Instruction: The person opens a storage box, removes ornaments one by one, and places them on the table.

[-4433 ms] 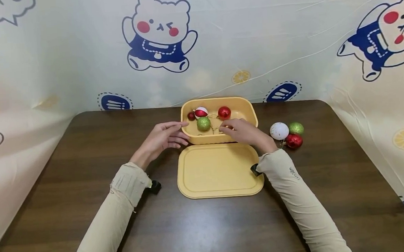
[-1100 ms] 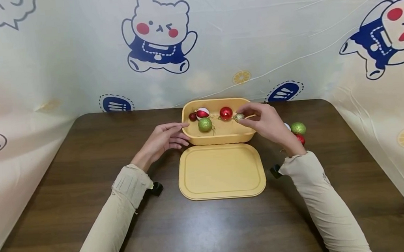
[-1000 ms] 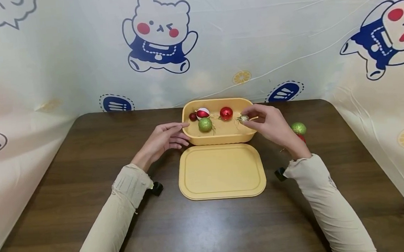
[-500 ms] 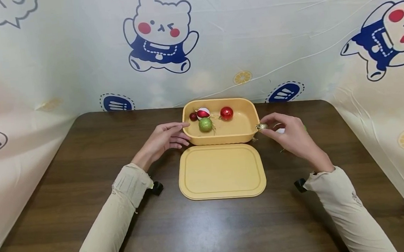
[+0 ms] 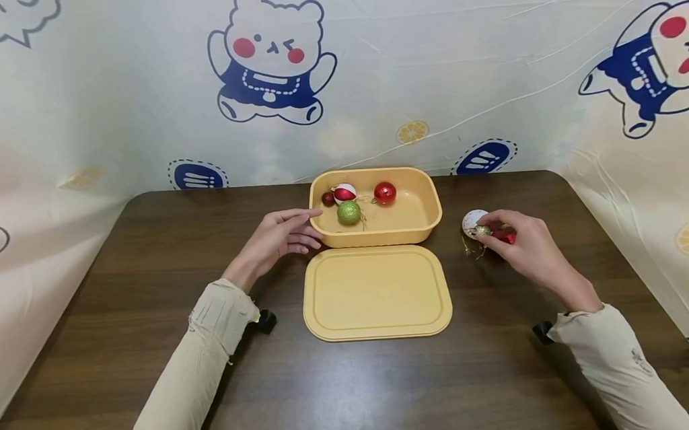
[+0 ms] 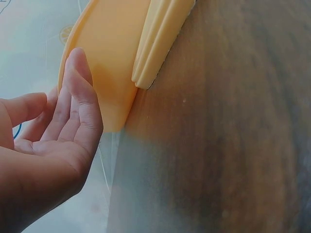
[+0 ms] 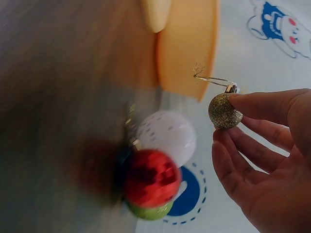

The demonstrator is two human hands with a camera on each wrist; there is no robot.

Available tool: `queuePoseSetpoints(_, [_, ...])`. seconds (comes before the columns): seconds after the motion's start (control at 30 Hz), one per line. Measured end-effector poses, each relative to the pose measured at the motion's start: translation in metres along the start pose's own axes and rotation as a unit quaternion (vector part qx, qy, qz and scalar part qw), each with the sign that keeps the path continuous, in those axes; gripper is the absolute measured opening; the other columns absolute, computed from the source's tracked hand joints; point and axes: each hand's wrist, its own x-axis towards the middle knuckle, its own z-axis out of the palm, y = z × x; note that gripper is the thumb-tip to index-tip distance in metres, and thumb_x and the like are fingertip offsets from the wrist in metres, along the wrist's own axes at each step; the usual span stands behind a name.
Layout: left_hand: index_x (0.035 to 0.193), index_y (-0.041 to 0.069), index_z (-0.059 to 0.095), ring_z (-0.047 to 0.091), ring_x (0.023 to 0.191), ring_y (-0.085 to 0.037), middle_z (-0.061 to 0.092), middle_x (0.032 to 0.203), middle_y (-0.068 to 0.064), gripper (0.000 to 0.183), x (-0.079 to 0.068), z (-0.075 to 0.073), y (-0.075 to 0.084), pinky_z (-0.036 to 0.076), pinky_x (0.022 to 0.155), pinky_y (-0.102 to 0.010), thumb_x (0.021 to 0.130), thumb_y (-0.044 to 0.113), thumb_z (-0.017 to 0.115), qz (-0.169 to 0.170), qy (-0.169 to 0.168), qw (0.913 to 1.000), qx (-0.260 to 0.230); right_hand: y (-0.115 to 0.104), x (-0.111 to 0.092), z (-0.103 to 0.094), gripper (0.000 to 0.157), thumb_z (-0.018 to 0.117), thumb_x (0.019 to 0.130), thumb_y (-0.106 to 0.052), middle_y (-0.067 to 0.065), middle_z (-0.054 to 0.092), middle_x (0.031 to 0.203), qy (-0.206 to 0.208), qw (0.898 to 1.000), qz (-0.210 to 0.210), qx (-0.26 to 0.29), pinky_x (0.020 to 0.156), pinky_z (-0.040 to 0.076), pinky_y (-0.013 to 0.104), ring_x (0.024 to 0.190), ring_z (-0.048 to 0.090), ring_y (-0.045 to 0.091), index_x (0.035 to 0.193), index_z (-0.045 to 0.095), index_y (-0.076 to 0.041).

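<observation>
Between thumb and fingertips my right hand (image 5: 526, 244) pinches a small gold glitter Christmas ball (image 7: 225, 111), its string loop hanging free. That hand is over a cluster on the table right of the box: a white speckled ball (image 5: 472, 220), a red ball (image 7: 152, 178) and a green ball (image 7: 150, 211), the green hidden in the head view. My left hand (image 5: 282, 237) rests its relaxed fingers at the left wall of the yellow box (image 5: 377, 238). Inside the box lie a green glitter ball (image 5: 348, 212), a red ball (image 5: 385, 193), a red-and-white ball (image 5: 345, 193) and a small dark red ball (image 5: 328, 199).
A flat yellow lid (image 5: 377, 293) lies on the dark wooden table (image 5: 334, 398), right in front of the box. Behind the table hangs a printed cloth (image 5: 404, 48) with cartoon bears.
My right hand took the small gold ball out of the box and carried it right, over the rim, to the balls on the table. The left hand has stayed at the box.
</observation>
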Motion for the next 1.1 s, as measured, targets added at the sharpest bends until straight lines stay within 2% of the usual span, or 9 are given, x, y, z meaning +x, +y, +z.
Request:
queuePoseSetpoints(0.1, [0.142, 0.003, 0.053, 0.073, 0.087, -0.024, 0.074, 0.099, -0.014, 0.043, 0.000, 0.000, 0.000, 0.058, 0.069, -0.031, 0.107, 0.027, 0.048, -0.001, 0.000, 1.0000, 0.001, 0.007, -0.003, 0.002, 0.024, 0.078, 0.085, -0.005, 0.014, 0.069, 0.096, -0.010, 1.000, 0.004, -0.012, 0.075, 0.054, 0.046, 0.085, 0.062, 0.028, 0.106, 0.067, -0.003])
queuePoseSetpoints(0.17, [0.142, 0.003, 0.053, 0.073, 0.087, -0.024, 0.074, 0.099, -0.014, 0.043, -0.001, -0.001, -0.001, 0.058, 0.069, -0.031, 0.107, 0.026, 0.048, -0.001, 0.001, 1.0000, 0.002, 0.011, -0.004, 0.004, 0.025, 0.078, 0.085, -0.004, 0.015, 0.068, 0.098, -0.014, 1.000, 0.005, -0.017, 0.076, 0.051, 0.051, 0.088, 0.060, 0.032, 0.106, 0.065, -0.002])
queuePoseSetpoints(0.5, [0.143, 0.002, 0.052, 0.073, 0.087, -0.023, 0.074, 0.099, -0.014, 0.043, 0.000, 0.000, 0.000, 0.058, 0.069, -0.030, 0.107, 0.026, 0.047, 0.005, -0.004, 1.0000, 0.002, 0.025, -0.004, 0.013, 0.022, 0.079, 0.081, -0.003, 0.015, 0.063, 0.090, -0.032, 0.998, -0.004, -0.062, 0.074, 0.049, 0.047, 0.087, 0.052, 0.031, 0.096, 0.063, -0.003])
queuePoseSetpoints(0.63, [0.143, 0.002, 0.052, 0.073, 0.087, -0.023, 0.074, 0.099, -0.014, 0.044, 0.001, -0.001, -0.001, 0.058, 0.069, -0.030, 0.107, 0.026, 0.048, 0.007, -0.007, 0.9999, 0.001, 0.028, -0.005, 0.015, 0.022, 0.081, 0.080, -0.005, 0.015, 0.064, 0.090, -0.029, 0.997, -0.002, -0.065, 0.075, 0.048, 0.049, 0.089, 0.052, 0.034, 0.095, 0.064, -0.002])
queuePoseSetpoints(0.83, [0.142, 0.002, 0.052, 0.073, 0.086, -0.023, 0.074, 0.100, -0.014, 0.043, 0.000, -0.001, -0.001, 0.058, 0.069, -0.031, 0.107, 0.026, 0.048, 0.009, -0.006, 0.9999, 0.003, 0.032, -0.005, 0.015, 0.022, 0.082, 0.080, -0.005, 0.018, 0.065, 0.092, -0.030, 0.997, 0.002, -0.067, 0.085, 0.040, 0.061, 0.099, 0.052, 0.043, 0.095, 0.065, -0.001])
queuePoseSetpoints(1.1, [0.143, 0.001, 0.051, 0.073, 0.087, -0.023, 0.074, 0.102, -0.015, 0.045, -0.002, -0.001, 0.001, 0.058, 0.071, -0.031, 0.107, 0.028, 0.048, 0.013, -0.013, 0.9998, 0.006, 0.034, -0.003, 0.015, 0.022, 0.082, 0.077, -0.001, 0.018, 0.067, 0.092, -0.030, 0.997, -0.008, -0.074, 0.083, 0.038, 0.059, 0.096, 0.053, 0.042, 0.094, 0.068, 0.000])
